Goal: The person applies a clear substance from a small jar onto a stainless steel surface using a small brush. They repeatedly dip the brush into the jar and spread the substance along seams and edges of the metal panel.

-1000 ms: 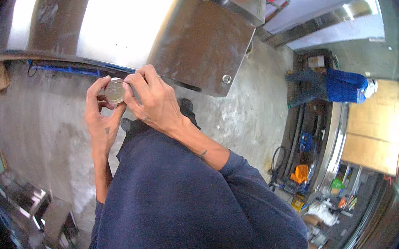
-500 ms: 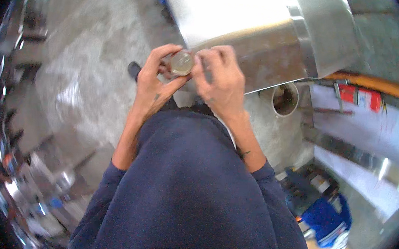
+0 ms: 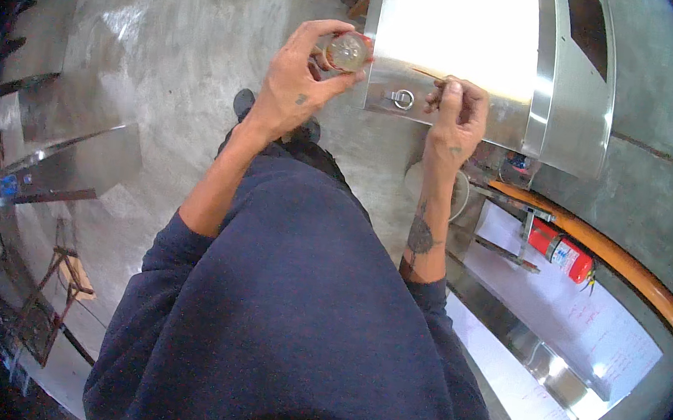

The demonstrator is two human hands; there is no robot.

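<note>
In my left hand (image 3: 305,77) is a small round container (image 3: 347,51) with a clear top and reddish sides, gripped between thumb and fingers beside the steel table's left edge. My right hand (image 3: 455,112) is over the near part of the shiny steel table (image 3: 390,77), thumb and fingers pinched together. From its fingertips a thin brownish stick (image 3: 424,72) points left; its exact kind is too small to make out. A metal ring (image 3: 404,99) on a small plate lies flat on the steel between the two hands.
A pale bucket (image 3: 461,196) stands partly behind my right forearm. To the right are an orange pipe (image 3: 620,255), a red fire extinguisher (image 3: 561,251) and a white board (image 3: 569,313) with writing. Metal frames (image 3: 53,288) stand at the lower left on the concrete floor (image 3: 182,41).
My hands have moved apart: the left rose with the container, the right went right over the steel table, now pinching a thin stick. The view has turned, and the table sits further right.
</note>
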